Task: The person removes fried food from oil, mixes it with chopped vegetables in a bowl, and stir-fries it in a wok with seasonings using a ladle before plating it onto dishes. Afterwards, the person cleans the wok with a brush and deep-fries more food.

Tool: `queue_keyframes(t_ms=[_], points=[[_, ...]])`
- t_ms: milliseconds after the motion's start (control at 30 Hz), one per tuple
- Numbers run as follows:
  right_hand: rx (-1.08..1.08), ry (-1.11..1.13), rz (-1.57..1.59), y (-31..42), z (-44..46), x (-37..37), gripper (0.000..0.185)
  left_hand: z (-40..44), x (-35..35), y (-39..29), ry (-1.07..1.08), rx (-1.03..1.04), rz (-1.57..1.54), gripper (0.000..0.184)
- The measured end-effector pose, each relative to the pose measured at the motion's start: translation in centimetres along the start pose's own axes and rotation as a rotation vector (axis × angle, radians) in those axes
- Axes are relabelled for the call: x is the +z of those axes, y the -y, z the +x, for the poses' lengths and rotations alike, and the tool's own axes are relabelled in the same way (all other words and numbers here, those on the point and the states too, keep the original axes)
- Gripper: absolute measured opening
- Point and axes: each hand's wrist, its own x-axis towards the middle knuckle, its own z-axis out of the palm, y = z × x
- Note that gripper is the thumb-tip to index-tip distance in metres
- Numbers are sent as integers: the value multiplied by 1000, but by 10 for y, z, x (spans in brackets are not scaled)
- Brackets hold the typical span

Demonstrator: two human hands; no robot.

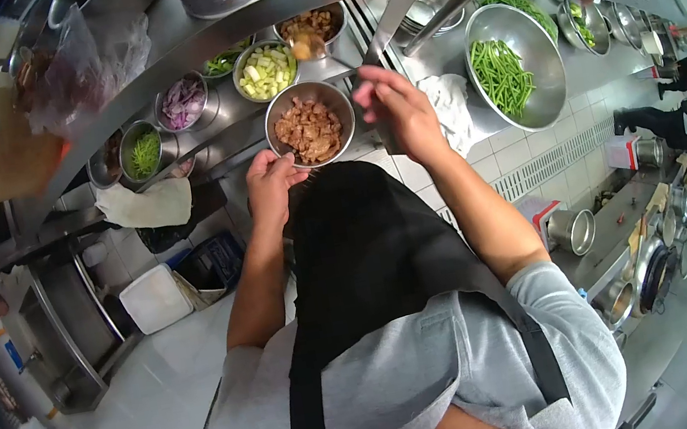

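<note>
The meat bowl (330, 97), loaded with brown meat (307, 128), is located at the near edge of the worktop (428, 66), directly in front of the black apron (372, 246). Whether its base rests fully on the worktop cannot be determined.

Left hand (270, 188): fingers grasping the rim at the near left of the meat bowl. Right hand (405, 109): raised to the right of the meat bowl, apart from it. Its fingers appear bent around the handle of a blurred spoon (306, 45); blur prevents confirmation of the grasp.

Hazards:

1. Tipping. The meat bowl is held on one side only. A slack left grasp, or a knock on the opposite rim, could tilt it and spill meat onto the apron or floor.

2. Cross-contamination. The spoon is beyond the meat bowl, over the bowl of brown pieces (343, 25) and just beside the chopped green vegetable (258, 74). Drips could fall into the wrong container.

3. Collision. Containers are closely spaced beyond the meat bowl. A wide swing could strike a rim.

4. Snagging. The white cloth (450, 106), right of the meat bowl, is near the right forearm and could be dragged.
</note>
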Motion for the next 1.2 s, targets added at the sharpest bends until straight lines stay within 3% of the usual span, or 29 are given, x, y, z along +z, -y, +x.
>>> queue_keyframes(t_ms=[133,167,367,467,600,667,733,833,1200], points=[[-107,81,-603,10,-31,-11,32,0,-2,-4,-6,12,2,13],[-125,41,-540,14,-26,-10,31,2,-2,-3,-1,24,4,14],[-323,-95,-920,13,41,27,32,-3,-10,-1,-24,46,36,15],[-312,-100,-1363,0,77,36,30,-11,-23,5,-27,46,55,15],[-825,-140,-1333,33,85,76,32,-17,-40,15,-30,34,64,15],[-680,98,-1274,22,100,95,30,-24,-47,21,-24,8,93,15],[-187,332,-1586,10,126,124,28,-27,-48,27,-22,-4,102,15],[-261,428,-1847,-44,162,121,28,-29,-46,30,-14,-7,91,15],[-220,339,-1867,-62,181,117,27,-35,-49,38,-2,-17,44,15]])
